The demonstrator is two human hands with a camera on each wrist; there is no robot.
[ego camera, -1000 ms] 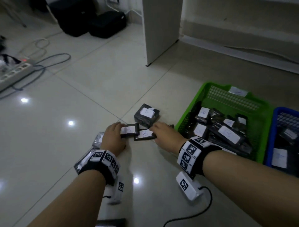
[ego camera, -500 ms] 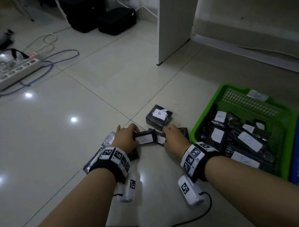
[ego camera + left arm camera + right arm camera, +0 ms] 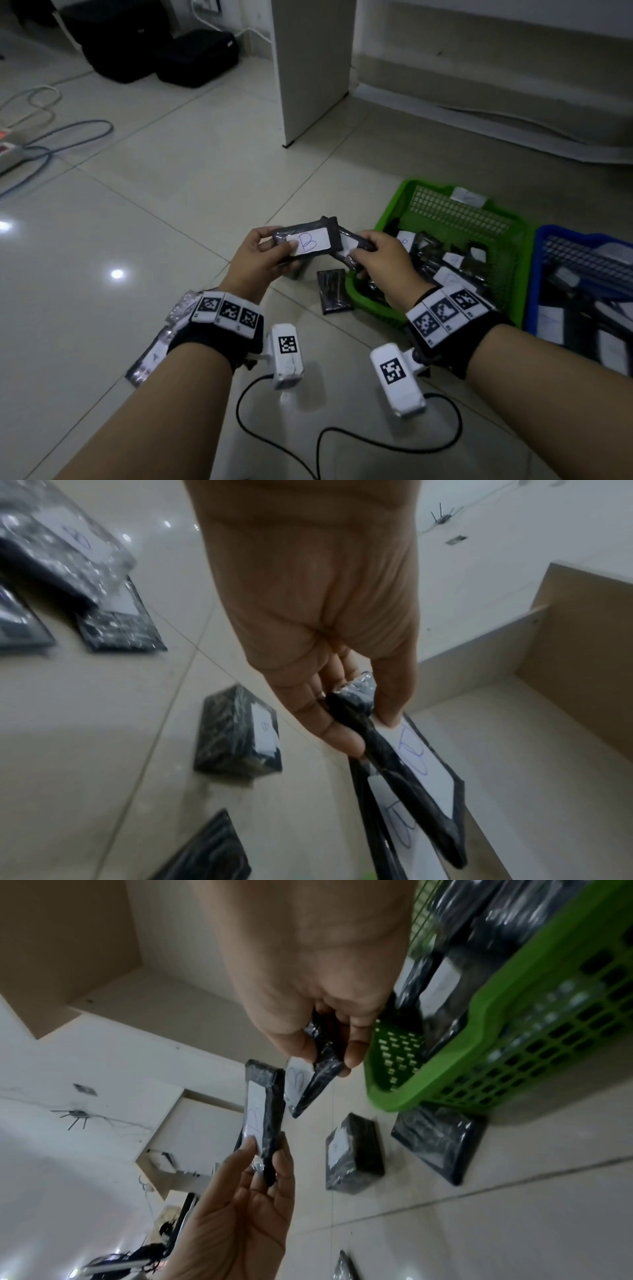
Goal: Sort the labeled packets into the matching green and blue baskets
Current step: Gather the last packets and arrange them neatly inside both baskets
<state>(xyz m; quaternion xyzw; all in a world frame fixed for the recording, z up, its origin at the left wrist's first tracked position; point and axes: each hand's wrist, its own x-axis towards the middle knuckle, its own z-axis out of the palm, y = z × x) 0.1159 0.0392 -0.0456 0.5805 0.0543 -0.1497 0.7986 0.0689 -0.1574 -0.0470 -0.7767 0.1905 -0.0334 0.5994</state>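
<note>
L hand (image 3: 255, 260) & R hand (image 3: 383, 260) each hold a packet above the floor (image 3: 171, 205), side by side: L packet (image 3: 308, 240) overlaps the front of R packet (image 3: 352, 245). Basket w/ packets (image 3: 390, 310) sits right of the hands; 2nd basket (image 3: 532, 274) touches it further right. One flat packet (image 3: 334, 291) lies on floor just left of the near basket. More packets (image 3: 150, 359) lie under L wrist. Panel (image 3: 308, 68) stands behind.

B packet (image 3: 310, 241): black, held aloft | green basket (image 3: 387, 308): packets inside | blue basket (image 3: 534, 274): likely same
</note>
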